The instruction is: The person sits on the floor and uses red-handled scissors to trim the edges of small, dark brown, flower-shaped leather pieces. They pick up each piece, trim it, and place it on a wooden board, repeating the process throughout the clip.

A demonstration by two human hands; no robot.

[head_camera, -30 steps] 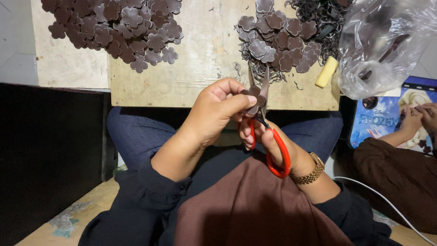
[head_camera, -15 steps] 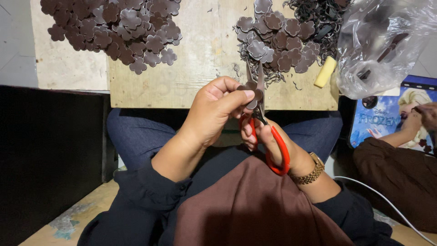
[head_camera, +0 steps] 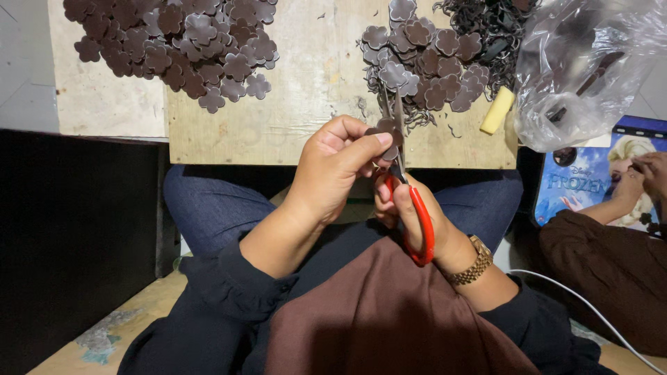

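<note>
My left hand pinches a small dark brown flower-shaped piece between thumb and fingers, just over the near edge of the wooden board. My right hand grips red-handled scissors, whose blades point up and away and close on the held piece. A gold watch sits on my right wrist. One pile of brown flower pieces lies at the board's far left. Another pile lies just beyond the scissor tips, with dark scrap offcuts behind it.
A yellow stick-shaped object lies on the board's right side beside a clear plastic bag. Another person's hands and brown sleeve are at the right, over a blue picture box. A white cable runs at the lower right.
The scissors' blades have shifted slightly on the flower piece while my left hand turns it a little. Both hands stay in the same place.
</note>
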